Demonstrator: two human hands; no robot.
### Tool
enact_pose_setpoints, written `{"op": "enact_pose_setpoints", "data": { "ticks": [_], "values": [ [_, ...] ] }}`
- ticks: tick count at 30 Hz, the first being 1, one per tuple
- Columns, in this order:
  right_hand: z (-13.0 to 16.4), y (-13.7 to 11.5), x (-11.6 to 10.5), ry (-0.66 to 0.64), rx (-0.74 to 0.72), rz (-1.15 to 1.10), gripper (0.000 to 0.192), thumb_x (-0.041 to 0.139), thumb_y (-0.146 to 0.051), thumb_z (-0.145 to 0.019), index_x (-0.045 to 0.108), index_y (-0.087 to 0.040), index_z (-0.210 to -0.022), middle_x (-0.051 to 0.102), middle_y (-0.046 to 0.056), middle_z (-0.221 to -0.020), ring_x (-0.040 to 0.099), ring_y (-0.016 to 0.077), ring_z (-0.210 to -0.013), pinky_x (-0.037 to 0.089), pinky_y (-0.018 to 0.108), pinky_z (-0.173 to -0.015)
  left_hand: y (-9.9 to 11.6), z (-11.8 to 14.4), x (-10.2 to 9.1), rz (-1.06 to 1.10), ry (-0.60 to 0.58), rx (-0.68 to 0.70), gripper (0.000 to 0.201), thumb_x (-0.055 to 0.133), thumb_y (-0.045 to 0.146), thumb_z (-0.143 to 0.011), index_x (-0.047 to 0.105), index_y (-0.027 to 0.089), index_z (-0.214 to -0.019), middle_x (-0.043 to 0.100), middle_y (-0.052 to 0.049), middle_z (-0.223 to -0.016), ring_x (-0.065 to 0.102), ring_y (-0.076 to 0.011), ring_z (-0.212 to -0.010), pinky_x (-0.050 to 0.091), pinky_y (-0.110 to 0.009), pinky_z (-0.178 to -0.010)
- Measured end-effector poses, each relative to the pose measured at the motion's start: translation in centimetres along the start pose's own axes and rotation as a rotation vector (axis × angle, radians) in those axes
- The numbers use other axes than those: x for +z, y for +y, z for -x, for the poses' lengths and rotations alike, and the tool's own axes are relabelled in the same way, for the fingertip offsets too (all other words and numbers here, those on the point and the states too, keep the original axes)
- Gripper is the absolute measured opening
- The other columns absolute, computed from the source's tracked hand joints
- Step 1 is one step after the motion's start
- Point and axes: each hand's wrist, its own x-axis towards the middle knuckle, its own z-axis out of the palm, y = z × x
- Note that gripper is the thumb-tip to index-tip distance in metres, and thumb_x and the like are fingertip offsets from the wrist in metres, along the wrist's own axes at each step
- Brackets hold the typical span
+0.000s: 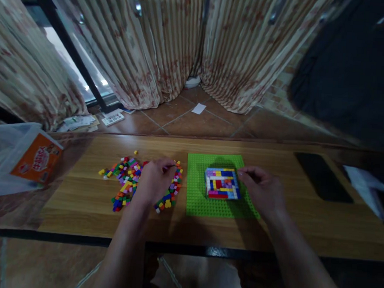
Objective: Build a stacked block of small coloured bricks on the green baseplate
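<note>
Tabletop (79,202): two hands (156,179) (263,190), one baseplate (196,184)

Striped curtains (173,41) hang beyond the table (75,215), reaching a brown tiled floor (170,120) that also shows below its near edge. A bright window (62,60) stands beyond the table's left end, a brick-patterned wall (280,86) beyond its right.

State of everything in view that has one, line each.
Brick build: assembled, standing on the baseplate
Green baseplate: flat on table, partly covered
Loose bricks: scattered, in a pile
Left hand: over the pile, fingers curled, grip unclear
Right hand: at the build's right side, grip unclear
Curtains: hanging, parted at left
</note>
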Motion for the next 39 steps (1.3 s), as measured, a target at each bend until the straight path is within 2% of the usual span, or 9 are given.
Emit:
{"op": "enact_pose_setpoints", "data": {
  "ticks": [4,8,11,13,16,19,25,32,39],
  "values": [
    [0.1,-0.2,0.1,-0.01,-0.003,-0.042,0.022,0.065,-0.04,-0.077,0.071,-0.019,-0.079,0.072,0.003,-0.073,0.064,0.0181,-0.066,0.047,0.031,-0.063,1.8,0.7,1.6,0.228,-0.106,0.114,0.015,0.054,0.019,-0.084,0.069,0.017,-0.086,0.071,-0.002,-0.079,0.064,-0.0147,-0.07,0.048,-0.025,-0.067],
    [0.9,-1.3,0.3,-0.028,-0.048,-0.18,0.02,0.066,-0.04,-0.079,0.07,-0.02,-0.079,0.07,0.002,-0.072,0.062,0.0162,-0.065,0.048,0.029,-0.062,3.4,1.1,3.1,0.451,-0.136,0.115,0.01,0.055,0.019,-0.085,0.065,0.017,-0.088,0.066,0.0,-0.074,0.061,-0.0125,-0.066,0.047,-0.024,-0.064],
    [1.9,-2.7,0.7,-0.125,-0.192,-0.301,0.018,0.068,-0.037,-0.081,0.07,-0.021,-0.087,0.071,0.002,-0.083,0.064,0.0155,-0.074,0.051,0.029,-0.07,4.4,1.4,4.0,0.637,-0.135,0.095,0.008,0.057,0.02,-0.085,0.064,0.017,-0.09,0.064,0.001,-0.073,0.059,-0.0111,-0.065,0.047,-0.022,-0.063],
    [2.6,-3.5,1.1,-0.212,-0.243,-0.331,0.018,0.071,-0.036,-0.08,0.071,-0.022,-0.091,0.072,0.001,-0.085,0.064,0.0147,-0.074,0.051,0.028,-0.069,5.1,1.7,4.4,0.705,-0.134,0.109,0.008,0.059,0.02,-0.085,0.064,0.016,-0.09,0.064,0.0,-0.075,0.059,-0.0112,-0.068,0.048,-0.022,-0.065],
    [3.1,-4.2,1.7,-0.285,-0.234,-0.356,0.019,0.073,-0.037,-0.079,0.072,-0.023,-0.092,0.07,-0.001,-0.078,0.063,0.0127,-0.068,0.051,0.026,-0.064,5.9,2.1,4.8,0.779,-0.124,0.148,0.007,0.06,0.021,-0.086,0.064,0.016,-0.09,0.065,0.0,-0.078,0.06,-0.0112,-0.071,0.049,-0.022,-0.067],
    [3.3,-4.2,2.0,-0.27,-0.197,-0.434,0.018,0.073,-0.039,-0.079,0.074,-0.024,-0.089,0.069,-0.003,-0.074,0.063,0.0126,-0.066,0.052,0.027,-0.063,6.5,2.3,4.8,0.825,-0.131,0.144,0.007,0.061,0.021,-0.085,0.063,0.016,-0.09,0.064,0.001,-0.074,0.059,-0.0102,-0.066,0.05,-0.021,-0.064],
    [2.9,-3.4,1.7,-0.23,-0.183,-0.489,0.013,0.073,-0.028,-0.078,0.076,-0.026,-0.091,0.073,-0.001,-0.082,0.064,0.0141,-0.073,0.052,0.029,-0.07,6.6,2.3,4.6,0.754,-0.143,0.112,0.01,0.059,0.024,-0.085,0.066,0.017,-0.089,0.068,-0.001,-0.075,0.061,-0.0106,-0.063,0.052,-0.022,-0.061],
    [0.7,-2.5,0.5,0.078,-0.039,-0.629,0.017,0.077,-0.025,-0.07,0.075,-0.024,-0.087,0.067,-0.003,-0.072,0.057,0.01,-0.063,0.048,0.025,-0.062,6.2,1.9,5.6,0.352,-0.096,0.266,0.016,0.058,0.016,-0.088,0.073,0.021,-0.089,0.074,-0.002,-0.09,0.068,-0.0145,-0.083,0.053,-0.027,-0.079],
    [0.1,-2.0,-0.1,0.131,0.043,-0.663,0.019,0.078,-0.026,-0.066,0.074,-0.021,-0.084,0.064,-0.003,-0.069,0.053,0.0089,-0.058,0.046,0.025,-0.057,6.7,1.4,6.8,0.07,-0.147,0.318,0.02,0.054,0.016,-0.09,0.073,0.021,-0.094,0.074,-0.004,-0.097,0.069,-0.0163,-0.083,0.053,-0.028,-0.078]
  ]
}}
